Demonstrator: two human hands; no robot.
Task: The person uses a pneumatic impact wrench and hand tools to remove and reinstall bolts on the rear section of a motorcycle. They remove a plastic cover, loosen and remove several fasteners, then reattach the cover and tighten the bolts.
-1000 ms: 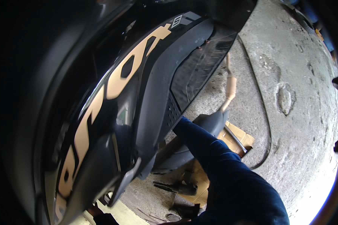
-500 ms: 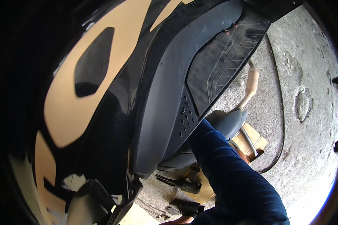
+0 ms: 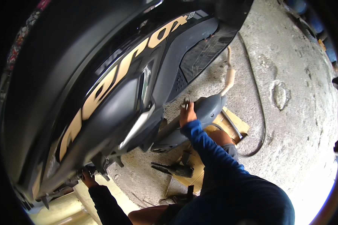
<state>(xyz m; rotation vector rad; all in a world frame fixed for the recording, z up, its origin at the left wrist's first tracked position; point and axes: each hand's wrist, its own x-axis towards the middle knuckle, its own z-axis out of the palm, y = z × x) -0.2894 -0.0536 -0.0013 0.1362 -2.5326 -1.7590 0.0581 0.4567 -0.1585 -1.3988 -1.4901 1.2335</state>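
- We see the bare right hand (image 3: 187,115) with its fingers closed around a small, metallic-looking piece (image 3: 185,104); we cannot tell its kind.
- We see the bare left hand (image 3: 88,179) at the dark lower edge of the glossy black scooter body with gold lettering (image 3: 120,77); its fingertips are lost in shadow, so we cannot tell whether they grip.
- Half a second ago the right hand was hidden beneath the body's side; now we have it in the open, just beside the dark grey exhaust muffler (image 3: 210,110), so both hands show for the work.
- The scooter body fills the left of our view, its front cut off above.
- The muffler's tan pipe (image 3: 230,77) reaches over the floor; brown cardboard (image 3: 242,123) shows only partly.
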